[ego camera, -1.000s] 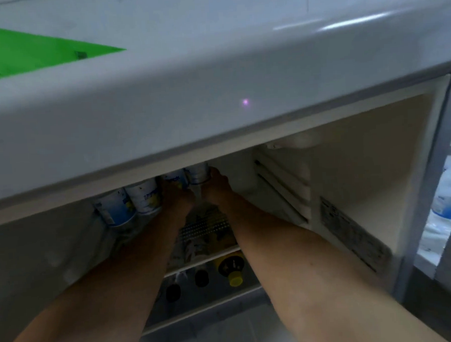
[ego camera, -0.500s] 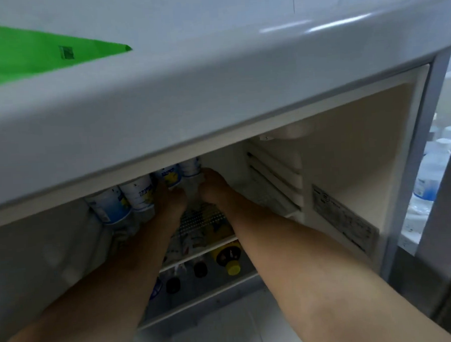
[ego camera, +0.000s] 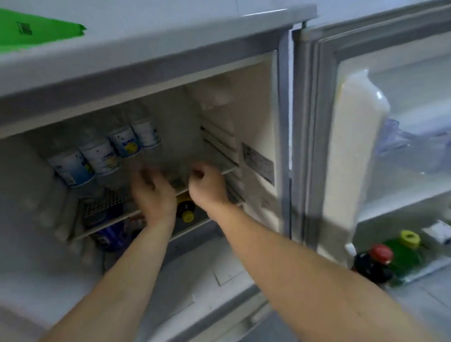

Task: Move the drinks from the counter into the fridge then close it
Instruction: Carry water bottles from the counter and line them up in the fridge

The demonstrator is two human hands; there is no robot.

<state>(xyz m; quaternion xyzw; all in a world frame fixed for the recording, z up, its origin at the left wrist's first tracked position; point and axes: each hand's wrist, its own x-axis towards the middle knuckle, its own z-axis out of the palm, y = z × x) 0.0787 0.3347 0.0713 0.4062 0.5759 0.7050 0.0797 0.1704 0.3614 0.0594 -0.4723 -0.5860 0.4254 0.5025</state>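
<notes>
Clear bottles (ego camera: 102, 157) with blue-white labels stand upright in a row on the fridge (ego camera: 258, 122) top shelf (ego camera: 227, 170), long axes vertical, caps hidden above. Left hand (ego camera: 152, 193), blurred, fingers loosely spread, holds nothing; right hand (ego camera: 206, 183) curled into an empty fist beside it, fridge door (ego camera: 319, 139) wide open.

A green sheet (ego camera: 16, 30) lies on the white top, and a rating label (ego camera: 258, 162) sticks to the inner wall

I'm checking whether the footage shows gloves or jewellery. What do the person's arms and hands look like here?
Both forearms are bare as far as the frame shows, with no sleeves in view. The left hand and the right hand wear no gloves. No watch, bracelet or ring shows, though motion blur makes small items hard to rule out.
</notes>
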